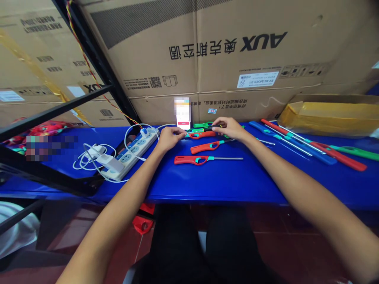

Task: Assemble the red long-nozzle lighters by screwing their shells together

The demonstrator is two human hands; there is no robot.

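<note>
My right hand [229,128] is closed around the dark handle of a screwdriver [209,129] with yellow on it. Its thin shaft points left, towards my left hand [171,138], whose fingertips are pinched together at the tip. Whatever lies between those fingertips is too small to make out. Just below the shaft lies an orange-red gas lighter [203,135], partly hidden. Nearer to me are a second red lighter [205,148] and a third red lighter [189,159] with a long metal tube. A green lighter [203,125] lies behind the screwdriver.
Several long lighters, among them a blue one [319,156] and a red one [349,158], lie at the right. A power strip [133,152] with white cables stands at the left beside a black rack post [100,51]. Behind are a lit phone [183,114], cartons and a taped box [325,118].
</note>
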